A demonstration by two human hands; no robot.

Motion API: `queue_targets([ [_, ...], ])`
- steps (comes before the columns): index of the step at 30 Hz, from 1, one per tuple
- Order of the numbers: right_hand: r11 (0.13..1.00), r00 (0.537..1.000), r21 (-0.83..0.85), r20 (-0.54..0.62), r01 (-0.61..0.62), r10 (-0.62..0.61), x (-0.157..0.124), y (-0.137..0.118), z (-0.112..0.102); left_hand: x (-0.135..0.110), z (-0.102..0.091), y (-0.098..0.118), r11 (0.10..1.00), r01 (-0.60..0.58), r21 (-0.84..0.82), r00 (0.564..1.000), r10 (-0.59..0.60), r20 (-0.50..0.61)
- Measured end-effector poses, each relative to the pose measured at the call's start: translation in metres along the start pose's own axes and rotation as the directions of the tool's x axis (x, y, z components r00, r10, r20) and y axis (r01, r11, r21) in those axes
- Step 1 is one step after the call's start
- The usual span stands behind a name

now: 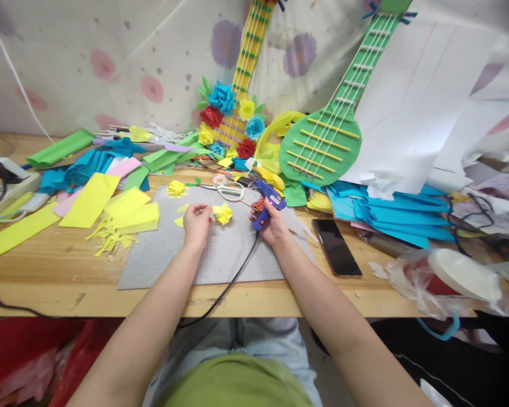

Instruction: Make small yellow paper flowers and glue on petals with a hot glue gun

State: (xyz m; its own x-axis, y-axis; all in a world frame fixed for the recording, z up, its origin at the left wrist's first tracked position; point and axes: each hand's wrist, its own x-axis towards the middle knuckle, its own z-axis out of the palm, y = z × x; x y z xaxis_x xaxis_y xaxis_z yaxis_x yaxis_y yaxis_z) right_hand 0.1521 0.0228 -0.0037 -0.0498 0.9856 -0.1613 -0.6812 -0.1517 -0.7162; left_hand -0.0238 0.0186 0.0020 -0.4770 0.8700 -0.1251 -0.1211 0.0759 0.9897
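My left hand point(197, 225) is pinched on a small yellow paper flower point(224, 215), which sticks out to the right of the fingertips above the grey cutting mat point(152, 265). My right hand point(274, 225) grips a blue glue gun point(268, 195), its black cord running down over the table edge. The gun's nozzle end is hard to make out. Another yellow flower point(176, 189) lies on the mat's far left corner, with loose yellow petals point(181, 209) near my left hand. Scissors point(231, 191) with white handles lie just beyond both hands.
Yellow crepe paper point(91, 198) and shredded strips point(110, 240) lie left. A black phone point(336, 247) sits right of the mat, near blue folded paper point(385, 212). Behind stand a flower-trimmed yellow paper guitar point(248, 56) and a green one point(320, 147). A plastic-wrapped cup point(462, 274) stands at right.
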Motion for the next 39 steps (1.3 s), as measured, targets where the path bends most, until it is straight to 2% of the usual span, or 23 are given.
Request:
queue_targets([
  [4, 1.0, 1.0, -0.02, 0.009, 0.009, -0.009, 0.001, 0.002, -0.001, 0.006, -0.001, -0.01, 0.995, -0.087, 0.05, 0.996, 0.088, -0.004],
  [13, 0.999, 1.0, -0.033, 0.016, 0.018, -0.018, 0.001, 0.004, -0.002, 0.006, 0.0, -0.016, 0.993, -0.084, 0.085, 0.996, 0.086, -0.014],
  [21, 1.0, 1.0, -0.028, 0.021, 0.011, -0.01, -0.002, 0.002, 0.003, 0.01, 0.006, -0.024, 0.978, -0.097, 0.183, 0.993, 0.106, -0.041],
  [31, 1.0, 1.0, -0.03, 0.018, 0.007, -0.006, -0.003, 0.002, 0.004, 0.005, 0.003, -0.021, 0.935, -0.137, 0.327, 0.988, 0.154, -0.028],
  [39, 0.999, 0.999, -0.038, 0.036, 0.016, -0.014, -0.003, 0.002, 0.004, -0.002, 0.001, -0.017, 0.862, -0.207, 0.463, 0.974, 0.228, 0.011],
])
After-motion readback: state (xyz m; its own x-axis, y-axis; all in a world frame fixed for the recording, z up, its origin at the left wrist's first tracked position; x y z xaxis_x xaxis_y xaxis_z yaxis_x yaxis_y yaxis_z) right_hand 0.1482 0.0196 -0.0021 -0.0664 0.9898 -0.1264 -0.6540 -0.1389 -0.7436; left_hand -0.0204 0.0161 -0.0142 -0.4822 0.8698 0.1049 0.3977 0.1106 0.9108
